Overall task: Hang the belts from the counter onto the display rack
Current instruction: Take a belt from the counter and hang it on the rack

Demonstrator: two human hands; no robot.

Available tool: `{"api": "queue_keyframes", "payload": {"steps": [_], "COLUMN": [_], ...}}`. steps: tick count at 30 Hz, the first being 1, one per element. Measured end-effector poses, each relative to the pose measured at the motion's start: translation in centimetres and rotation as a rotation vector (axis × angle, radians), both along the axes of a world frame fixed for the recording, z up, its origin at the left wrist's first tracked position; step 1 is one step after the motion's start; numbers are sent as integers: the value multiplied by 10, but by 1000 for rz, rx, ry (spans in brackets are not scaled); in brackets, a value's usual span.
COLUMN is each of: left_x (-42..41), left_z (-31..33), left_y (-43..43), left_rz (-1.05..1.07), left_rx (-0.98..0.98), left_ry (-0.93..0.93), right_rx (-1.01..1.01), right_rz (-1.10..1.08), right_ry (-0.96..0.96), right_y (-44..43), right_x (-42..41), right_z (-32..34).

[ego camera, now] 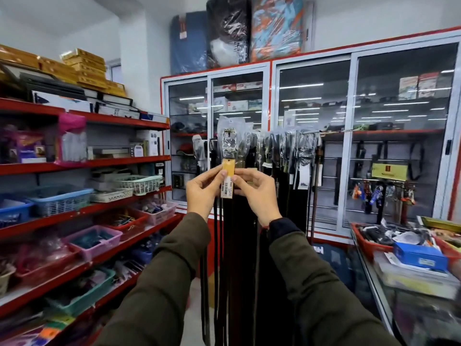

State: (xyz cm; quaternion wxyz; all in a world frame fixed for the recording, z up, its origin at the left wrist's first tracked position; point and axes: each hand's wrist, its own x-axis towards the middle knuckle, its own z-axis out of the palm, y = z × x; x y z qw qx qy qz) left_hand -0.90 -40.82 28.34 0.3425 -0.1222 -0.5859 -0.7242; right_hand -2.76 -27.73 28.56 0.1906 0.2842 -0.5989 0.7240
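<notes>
While both hands are raised in front of the rack (324, 131), the head view shows them meeting on one belt (228, 146) at its top end. The left hand (203, 193) and right hand (257, 193) are each narrowed to a pinch, thumb and fingers closed on the yellow tag (229, 168) and the white price label (226, 188) just below the plastic-wrapped buckle (227, 139). The strap falls straight down between the forearms, dark and slack, among other straps already hanging. The buckle sits at the left end of a crowded row of wrapped buckles along the rail; whether its loop is already over the rail or only held up against it cannot be told, since the plastic hides the hook.

On the right, near, a glass tabletop (389, 290) carries red trays (366, 243) of goods and a blue box (420, 255) — any belts there are too blurred to pick out. Red shelves (104, 161) with baskets fill the left.

To do this step well, I judge the grip should move up from the tag to the buckle itself — a paper tag may tear. Seat the loop fully on the rail, turn the tag to face outward, and let the strap hang free without twisting round its neighbours.
</notes>
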Motion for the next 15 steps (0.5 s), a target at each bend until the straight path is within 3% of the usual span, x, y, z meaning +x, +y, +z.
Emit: {"api": "queue_keyframes", "payload": {"steps": [7, 15], "left_x": [1, -5], "left_z": [28, 31], "left_y": [-18, -14], "left_rz": [41, -62], "left_rx": [12, 145], "left_ry": [35, -125], "right_rx": [-27, -51], "right_rz": [-26, -91], "right_ry": [-17, -95], "right_y": [-25, -28], "right_x": [4, 4], "right_z": [29, 30]}}
